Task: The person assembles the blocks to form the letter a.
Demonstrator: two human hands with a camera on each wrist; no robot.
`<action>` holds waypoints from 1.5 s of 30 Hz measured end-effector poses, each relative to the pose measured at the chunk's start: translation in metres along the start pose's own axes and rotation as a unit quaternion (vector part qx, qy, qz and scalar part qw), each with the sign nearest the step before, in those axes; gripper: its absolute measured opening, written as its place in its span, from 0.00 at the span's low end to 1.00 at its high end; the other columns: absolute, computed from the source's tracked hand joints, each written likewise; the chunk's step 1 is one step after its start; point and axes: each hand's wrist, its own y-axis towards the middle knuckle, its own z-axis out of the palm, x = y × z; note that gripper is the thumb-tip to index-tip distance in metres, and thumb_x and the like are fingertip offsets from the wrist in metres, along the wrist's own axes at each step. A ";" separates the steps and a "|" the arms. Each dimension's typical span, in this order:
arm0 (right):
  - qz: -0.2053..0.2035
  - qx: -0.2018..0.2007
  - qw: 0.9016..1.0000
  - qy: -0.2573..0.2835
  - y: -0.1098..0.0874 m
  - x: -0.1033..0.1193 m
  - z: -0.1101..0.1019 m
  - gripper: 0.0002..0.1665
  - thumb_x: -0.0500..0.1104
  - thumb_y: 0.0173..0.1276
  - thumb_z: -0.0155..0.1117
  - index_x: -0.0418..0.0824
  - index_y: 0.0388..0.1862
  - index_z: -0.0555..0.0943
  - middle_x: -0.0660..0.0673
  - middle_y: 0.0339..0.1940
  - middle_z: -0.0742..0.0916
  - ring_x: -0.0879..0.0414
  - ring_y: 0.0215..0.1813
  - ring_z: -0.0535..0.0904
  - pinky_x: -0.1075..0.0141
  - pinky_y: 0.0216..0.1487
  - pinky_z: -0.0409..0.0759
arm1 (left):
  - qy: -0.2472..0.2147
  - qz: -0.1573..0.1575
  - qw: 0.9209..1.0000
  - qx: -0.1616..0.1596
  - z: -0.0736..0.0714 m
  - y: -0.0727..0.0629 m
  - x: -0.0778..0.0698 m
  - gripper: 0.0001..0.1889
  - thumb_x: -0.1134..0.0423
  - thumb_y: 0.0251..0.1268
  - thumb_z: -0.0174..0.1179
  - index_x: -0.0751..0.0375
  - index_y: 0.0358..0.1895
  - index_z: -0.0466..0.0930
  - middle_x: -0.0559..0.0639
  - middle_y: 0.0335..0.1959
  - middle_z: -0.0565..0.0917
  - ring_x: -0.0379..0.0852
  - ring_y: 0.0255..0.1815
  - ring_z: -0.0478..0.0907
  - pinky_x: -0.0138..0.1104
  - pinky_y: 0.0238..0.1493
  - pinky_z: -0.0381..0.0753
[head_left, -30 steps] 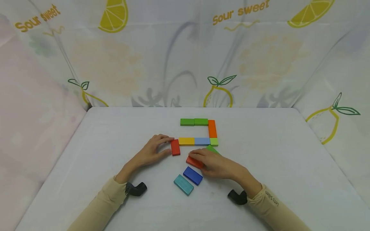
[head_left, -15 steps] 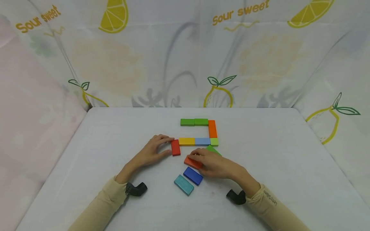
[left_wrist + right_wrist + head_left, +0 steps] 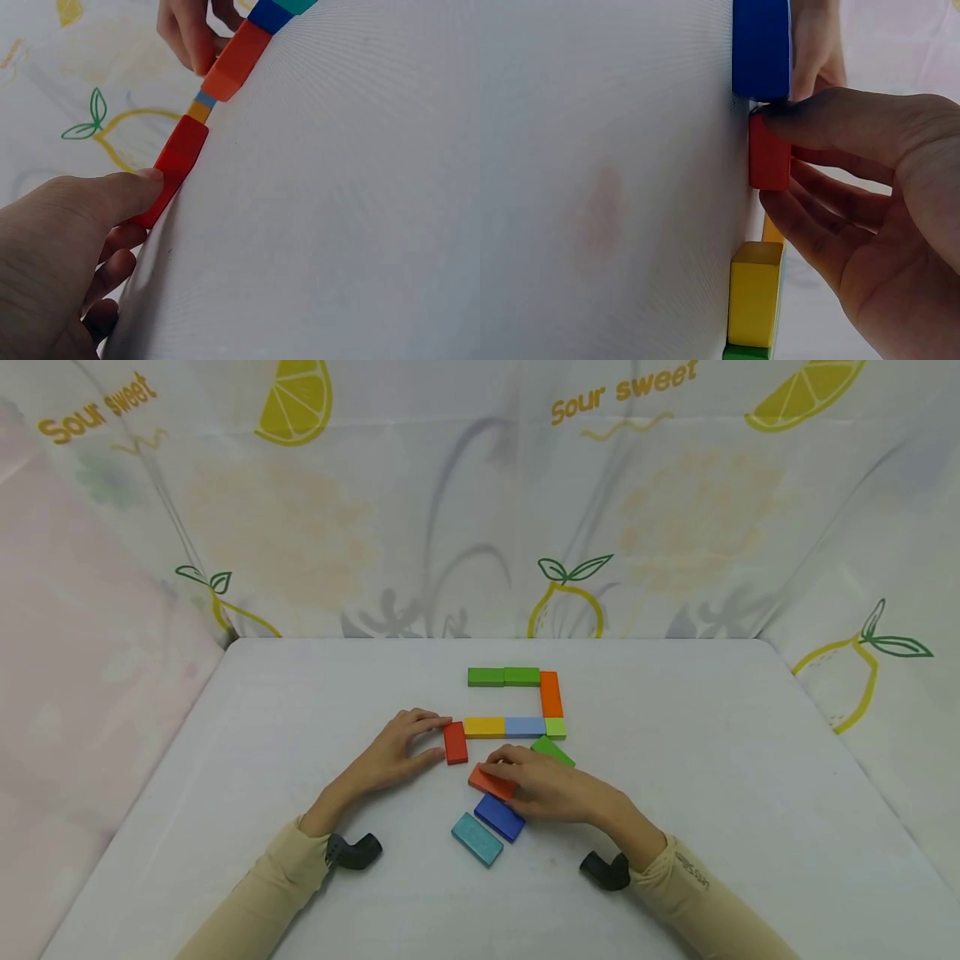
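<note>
At the left end of a row of blocks, my left hand [image 3: 397,747] holds a red block [image 3: 455,743] between thumb and index finger. The left wrist view shows the thumb on that red block [image 3: 176,161]. My right hand [image 3: 558,785] pinches an orange-red block [image 3: 491,782] by its long sides, thumb against fingers. Right below it lies a dark blue block [image 3: 499,817], with a teal block [image 3: 477,839] beside that. A green block [image 3: 553,750] pokes out behind the right hand. The right wrist view shows a yellow block [image 3: 754,300] near the right fingers.
Beyond the hands, a yellow block [image 3: 484,727], a light blue block [image 3: 525,727] and a small light green block [image 3: 555,727] form a row. An orange block [image 3: 551,695] runs from it to two green blocks [image 3: 504,677] at the back. Printed cloth surrounds the white table [image 3: 675,710].
My right hand has slid the orange-red block a little left, toward the red block. The left hand and the other blocks stay in place.
</note>
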 end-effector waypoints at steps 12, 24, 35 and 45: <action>-0.001 -0.003 1.000 0.016 0.003 0.005 0.003 0.29 0.43 0.66 0.62 0.41 0.66 0.71 0.46 0.62 0.76 0.55 0.58 0.75 0.62 0.59 0.76 | -0.007 0.002 1.000 -0.005 0.002 0.000 0.001 0.25 0.59 0.60 0.63 0.53 0.63 0.73 0.51 0.57 0.77 0.50 0.59 0.69 0.49 0.59 0.71; 0.000 -0.011 1.000 0.001 0.009 0.010 0.004 0.28 0.45 0.66 0.62 0.42 0.65 0.72 0.46 0.60 0.77 0.56 0.54 0.75 0.63 0.56 0.76 | 0.000 0.002 1.000 -0.010 0.001 0.001 0.002 0.25 0.59 0.61 0.63 0.52 0.62 0.74 0.50 0.56 0.77 0.49 0.58 0.69 0.48 0.59 0.70; 0.000 -0.030 0.999 -0.011 0.010 0.011 0.006 0.28 0.46 0.67 0.62 0.43 0.65 0.72 0.47 0.58 0.78 0.57 0.51 0.76 0.65 0.53 0.77 | 0.000 0.007 1.000 -0.014 0.002 0.002 -0.001 0.24 0.59 0.61 0.63 0.54 0.62 0.74 0.51 0.56 0.77 0.49 0.58 0.70 0.48 0.58 0.71; 0.004 -0.043 0.999 -0.016 0.012 0.011 0.012 0.28 0.50 0.67 0.62 0.44 0.64 0.73 0.48 0.55 0.78 0.58 0.50 0.75 0.67 0.52 0.77 | 0.006 0.009 1.000 -0.018 0.003 0.001 0.000 0.24 0.59 0.61 0.63 0.54 0.62 0.74 0.51 0.55 0.78 0.48 0.56 0.71 0.47 0.56 0.72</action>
